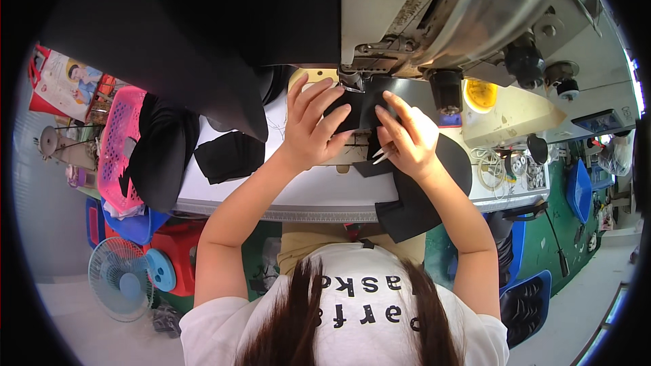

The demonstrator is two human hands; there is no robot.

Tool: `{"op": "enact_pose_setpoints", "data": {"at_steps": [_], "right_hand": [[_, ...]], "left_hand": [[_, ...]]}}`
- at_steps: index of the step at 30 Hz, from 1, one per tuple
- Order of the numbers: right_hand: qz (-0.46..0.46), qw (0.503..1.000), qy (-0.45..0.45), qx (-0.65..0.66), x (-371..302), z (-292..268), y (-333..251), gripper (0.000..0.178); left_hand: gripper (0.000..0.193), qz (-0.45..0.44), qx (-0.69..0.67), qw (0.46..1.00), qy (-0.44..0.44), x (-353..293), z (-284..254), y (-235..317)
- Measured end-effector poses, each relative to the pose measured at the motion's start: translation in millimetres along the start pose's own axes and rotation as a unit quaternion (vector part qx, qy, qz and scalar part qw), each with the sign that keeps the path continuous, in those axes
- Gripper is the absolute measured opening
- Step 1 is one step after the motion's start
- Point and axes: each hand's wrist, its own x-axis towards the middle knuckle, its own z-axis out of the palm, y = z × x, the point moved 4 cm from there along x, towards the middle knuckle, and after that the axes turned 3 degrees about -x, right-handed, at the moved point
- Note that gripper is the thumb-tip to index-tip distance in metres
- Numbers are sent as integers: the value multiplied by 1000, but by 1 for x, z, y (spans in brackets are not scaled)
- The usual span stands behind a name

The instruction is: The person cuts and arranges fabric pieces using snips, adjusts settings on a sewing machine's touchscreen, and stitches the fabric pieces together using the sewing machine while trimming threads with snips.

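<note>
Black cloth piece (356,110) under sewing machine (434,13): matt, soft, pressed flat by bare left hand (310,129) and right hand (407,137). Machine body: painted metal, smooth, cream; handwheel glossy grey. Tweezers (382,154) in right hand: shiny metal. Left of machine, basket (116,142): pink perforated plastic, glossy. Table edge (285,213) below machine: pale, smooth.

a pink basket (116,146) sits above a small fan (119,278).
</note>
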Motion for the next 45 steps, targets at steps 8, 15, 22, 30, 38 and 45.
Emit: {"op": "enact_pose_setpoints", "data": {"at_steps": [8,15,22,30,38,45], "right_hand": [[-63,998,-8,0,9,-13,-3,35],[-57,997,-50,8,14,-18,-4,37],[-42,998,-52,17,26,-15,9,38],[114,976,-177,49,36,-8,31,38],[-3,977,-134,167,19,-22,-4,38],[32,962,-265,54,1,-1,-26,48]], "left_hand": [[18,63,5,998,8,18,-12,18],[18,59,25,998,-22,19,-15,21],[21,56,21,998,-10,24,-8,11],[24,43,60,997,-22,32,1,-5],[28,9,57,998,8,24,2,-3],[43,7,143,985,-94,-5,-6,-10]]}}
